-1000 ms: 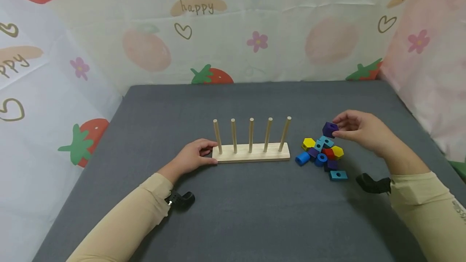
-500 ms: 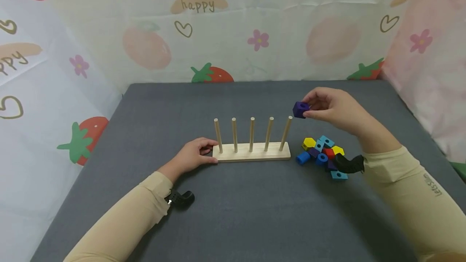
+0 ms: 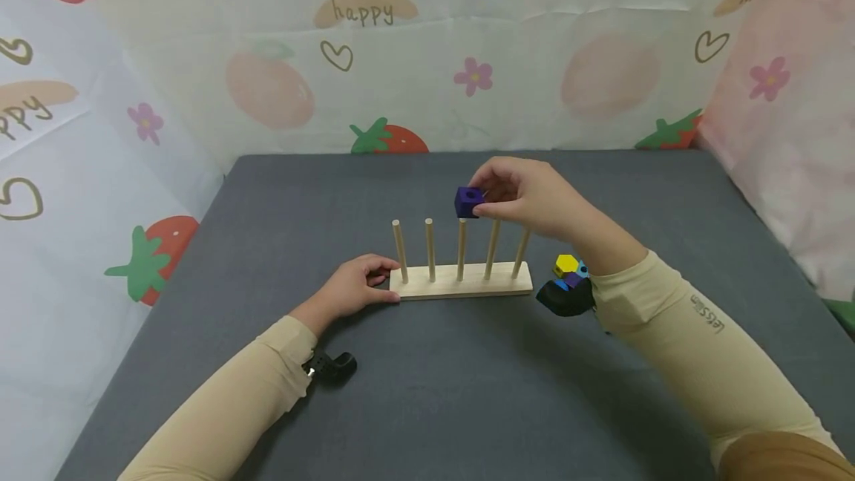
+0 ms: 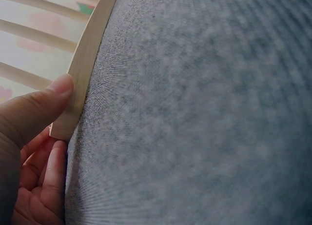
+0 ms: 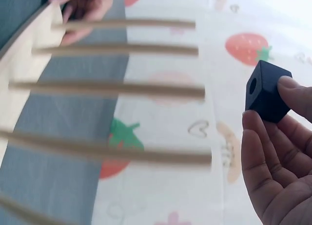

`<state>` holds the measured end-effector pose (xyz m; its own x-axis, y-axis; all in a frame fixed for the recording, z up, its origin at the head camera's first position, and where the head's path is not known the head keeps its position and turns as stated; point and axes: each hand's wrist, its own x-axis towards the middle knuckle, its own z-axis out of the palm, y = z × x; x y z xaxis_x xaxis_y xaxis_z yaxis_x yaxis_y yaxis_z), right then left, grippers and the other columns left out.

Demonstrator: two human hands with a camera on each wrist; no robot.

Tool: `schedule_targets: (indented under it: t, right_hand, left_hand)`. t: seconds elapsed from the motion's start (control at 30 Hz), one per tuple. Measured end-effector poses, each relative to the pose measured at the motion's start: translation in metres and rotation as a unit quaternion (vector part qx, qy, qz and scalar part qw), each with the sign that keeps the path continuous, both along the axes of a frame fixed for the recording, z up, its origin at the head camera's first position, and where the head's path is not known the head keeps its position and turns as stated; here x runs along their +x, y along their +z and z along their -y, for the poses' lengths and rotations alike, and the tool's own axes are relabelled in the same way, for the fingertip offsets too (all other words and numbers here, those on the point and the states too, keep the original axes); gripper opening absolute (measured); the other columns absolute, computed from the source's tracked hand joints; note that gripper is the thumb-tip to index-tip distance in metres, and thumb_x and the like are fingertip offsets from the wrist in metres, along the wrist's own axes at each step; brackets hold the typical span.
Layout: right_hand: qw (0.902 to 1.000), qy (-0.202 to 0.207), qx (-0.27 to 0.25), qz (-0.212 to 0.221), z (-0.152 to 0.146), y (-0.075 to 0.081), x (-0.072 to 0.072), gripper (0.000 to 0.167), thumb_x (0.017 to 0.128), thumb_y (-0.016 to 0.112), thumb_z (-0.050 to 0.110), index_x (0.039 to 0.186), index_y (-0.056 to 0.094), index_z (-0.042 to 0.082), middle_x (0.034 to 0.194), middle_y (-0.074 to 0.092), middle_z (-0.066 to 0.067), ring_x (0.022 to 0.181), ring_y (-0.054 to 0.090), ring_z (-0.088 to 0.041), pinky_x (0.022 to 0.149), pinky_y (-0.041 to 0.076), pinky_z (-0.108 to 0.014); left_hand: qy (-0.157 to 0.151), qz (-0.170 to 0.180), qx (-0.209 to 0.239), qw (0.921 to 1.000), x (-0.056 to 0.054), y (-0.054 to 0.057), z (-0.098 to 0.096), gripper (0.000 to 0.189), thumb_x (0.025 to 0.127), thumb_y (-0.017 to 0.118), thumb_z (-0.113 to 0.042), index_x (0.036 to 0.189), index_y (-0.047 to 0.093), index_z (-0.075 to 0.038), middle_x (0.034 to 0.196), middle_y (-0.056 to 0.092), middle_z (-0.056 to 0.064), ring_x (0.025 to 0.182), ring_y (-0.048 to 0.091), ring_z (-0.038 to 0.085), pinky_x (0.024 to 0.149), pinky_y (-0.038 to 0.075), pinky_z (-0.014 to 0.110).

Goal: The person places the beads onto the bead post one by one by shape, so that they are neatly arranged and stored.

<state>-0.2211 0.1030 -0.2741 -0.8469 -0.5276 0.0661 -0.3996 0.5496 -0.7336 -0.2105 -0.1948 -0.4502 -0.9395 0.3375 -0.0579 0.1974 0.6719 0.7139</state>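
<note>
My right hand [image 3: 534, 195] pinches a dark purple cube bead [image 3: 465, 203] with a hole through it, between thumb and fingertips. In the head view the bead hangs just above the middle peg of a pale wooden peg stand [image 3: 461, 289]. The right wrist view has the bead [image 5: 269, 91] apart from the peg tips, its hole facing toward them. At the stand's left end, my left hand [image 3: 350, 288] holds the base, and the left wrist view has the thumb [image 4: 61, 86] pressed on its front edge. Several upright pegs rise from the base, with no beads on them.
Right of the stand lies a pile of beads, including a yellow hexagon [image 3: 565, 265]; my right sleeve and the black wrist camera [image 3: 566, 298] hide most of it. A patterned cloth [image 3: 401, 80] hangs behind the grey tabletop [image 3: 414, 392].
My right hand has carried the purple bead from above the pile, up and leftward, to over the middle peg. The left hand and the stand have stayed in place.
</note>
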Motion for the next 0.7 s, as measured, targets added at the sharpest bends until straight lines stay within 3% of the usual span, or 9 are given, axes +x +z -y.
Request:
schedule_targets:
  t: [0.43, 0.7]
  right_hand:
    - [0.998, 0.034, -0.053, 0.009, 0.055, -0.008, 0.002, 0.022, 0.082, 0.07, 0.02, 0.101, 0.059, 0.016, 0.093, 0.066, 0.002, 0.085, 0.061, -0.009, 0.074, 0.052, -0.029]
    - [0.998, 0.001, -0.062, 0.01, 0.085, -0.02, 0.01, 0.021, 0.083, 0.068, 0.018, 0.102, 0.06, 0.017, 0.095, 0.064, 0.003, 0.088, 0.06, -0.008, 0.077, 0.05, -0.028]
  left_hand:
    - [-0.003, 0.005, 0.001, 1.0, -0.002, -0.001, 0.004, 0.051, 0.07, 0.078, -0.033, 0.115, 0.061, -0.015, 0.114, 0.057, 0.0, 0.105, 0.053, 0.012, 0.091, 0.047, 0.028]
    - [-0.008, 0.0, 0.003, 1.0, 0.001, -0.001, 0.006, 0.049, 0.071, 0.078, -0.031, 0.114, 0.061, -0.015, 0.114, 0.057, 0.0, 0.105, 0.054, 0.013, 0.091, 0.047, 0.029]
